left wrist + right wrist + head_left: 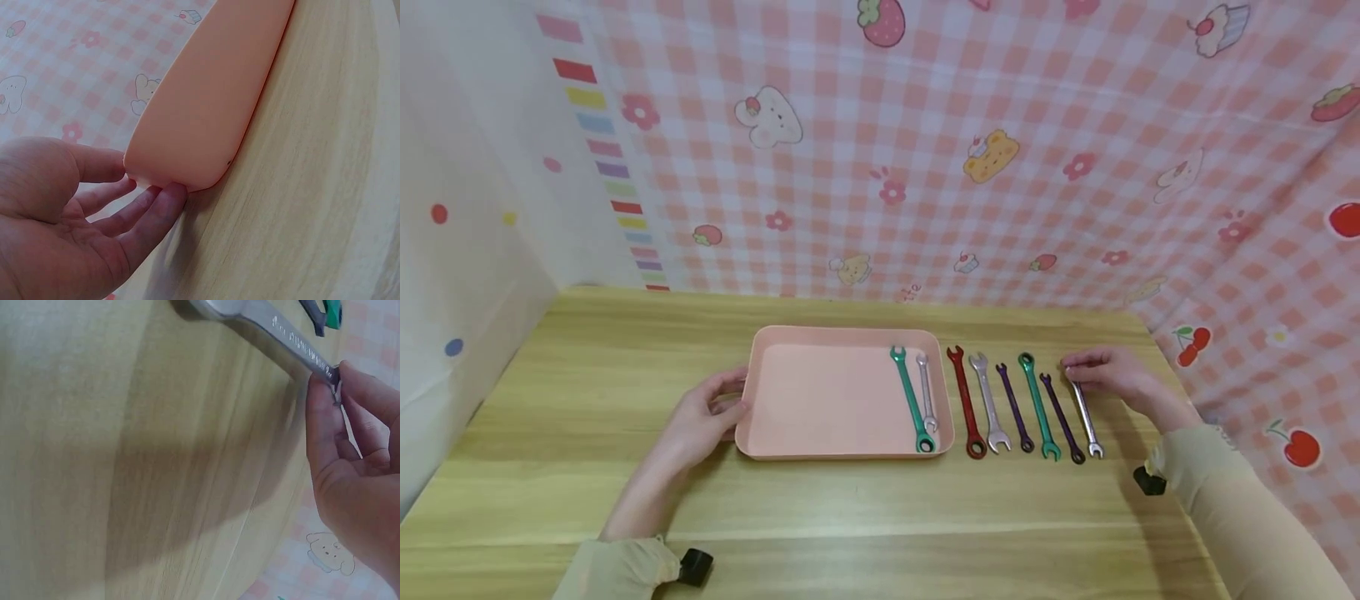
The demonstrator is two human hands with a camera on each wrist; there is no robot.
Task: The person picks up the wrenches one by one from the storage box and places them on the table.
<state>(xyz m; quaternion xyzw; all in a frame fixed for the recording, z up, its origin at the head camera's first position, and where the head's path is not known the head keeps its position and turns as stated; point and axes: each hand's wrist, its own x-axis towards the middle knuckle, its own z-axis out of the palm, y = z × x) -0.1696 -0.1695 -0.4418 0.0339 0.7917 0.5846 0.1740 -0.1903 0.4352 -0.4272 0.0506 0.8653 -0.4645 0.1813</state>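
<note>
Between fingertips of right hand [1111,377]: silver wrench [1084,413], far end pinched.

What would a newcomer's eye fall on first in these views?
Probably the pink tray near the middle of the wooden table, a green wrench and a silver wrench lying in its right end. Then the row of six wrenches right of it, where the right hand pinches the far end of the rightmost wrench; the left hand touches the tray's left end. Behind, the pink-checked backdrop with cartoon prints stands out.
</note>
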